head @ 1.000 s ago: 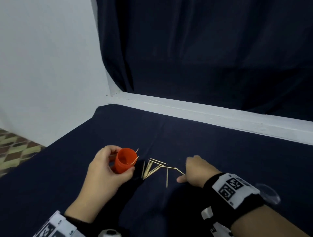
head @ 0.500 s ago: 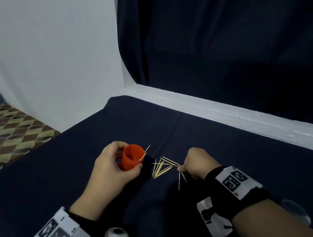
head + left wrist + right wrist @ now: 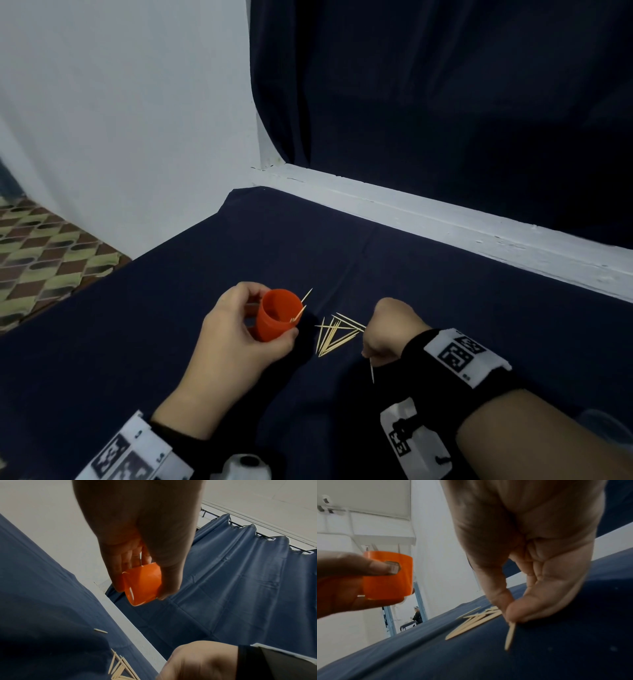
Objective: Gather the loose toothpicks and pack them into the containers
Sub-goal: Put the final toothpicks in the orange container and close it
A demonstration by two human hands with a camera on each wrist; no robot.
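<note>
With a few picks seemingly in the cup (image 3: 275, 317) the left hand (image 3: 236, 337) grips, the right hand (image 3: 387, 330) pinches one toothpick (image 3: 510, 637); a pile (image 3: 334, 334) remains.

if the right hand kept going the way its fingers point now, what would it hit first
Probably the cloth: the right hand points its fingertips down, pinching a toothpick just above it. That toothpick's tip would likely touch first, with the pile just beside.

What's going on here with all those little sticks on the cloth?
A person is packing wooden toothpicks into a small orange plastic cup. The left hand holds the cup, with a few toothpicks already sticking out. The right hand pinches one toothpick beside the loose pile on the dark blue cloth.
</note>
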